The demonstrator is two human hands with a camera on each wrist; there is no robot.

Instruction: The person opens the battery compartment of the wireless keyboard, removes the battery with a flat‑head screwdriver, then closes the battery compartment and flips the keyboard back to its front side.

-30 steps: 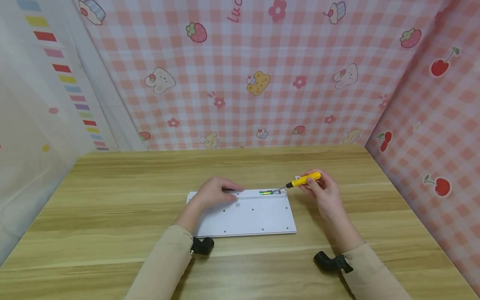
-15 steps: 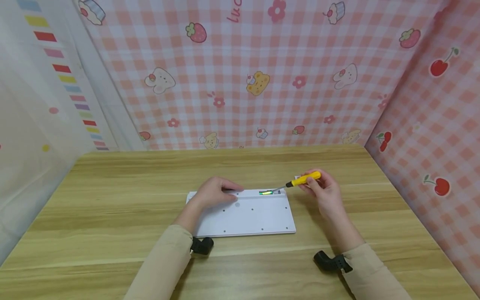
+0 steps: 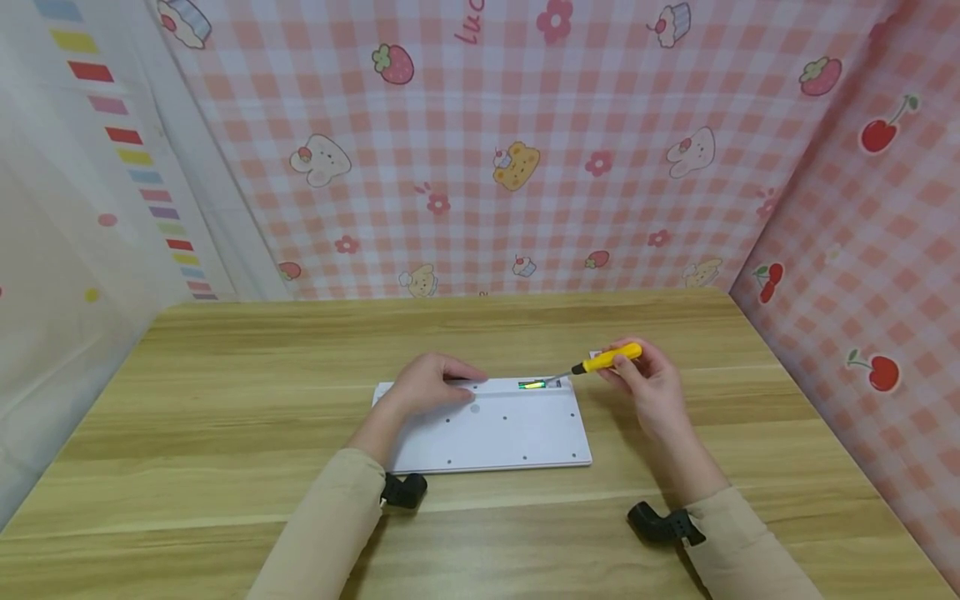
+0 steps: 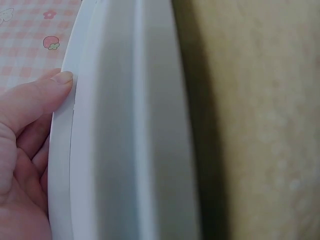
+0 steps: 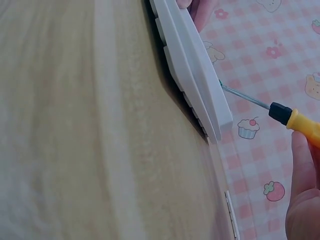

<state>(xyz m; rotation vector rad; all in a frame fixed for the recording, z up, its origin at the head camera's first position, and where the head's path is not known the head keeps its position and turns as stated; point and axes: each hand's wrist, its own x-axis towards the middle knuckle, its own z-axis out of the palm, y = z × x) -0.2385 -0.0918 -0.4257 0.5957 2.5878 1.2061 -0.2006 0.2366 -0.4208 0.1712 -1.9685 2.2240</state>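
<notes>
Soft, even light fills the head view; 2 wrist views blur the tabletop (image 5: 75,125), shadowed beside the keyboard (image 3: 487,437).

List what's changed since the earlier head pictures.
Nothing has visibly moved, been taken hold of or been let go. The right hand still holds the yellow-handled screwdriver, its tip beside the green battery; the left hand still grips the far edge of the upside-down white keyboard.
</notes>
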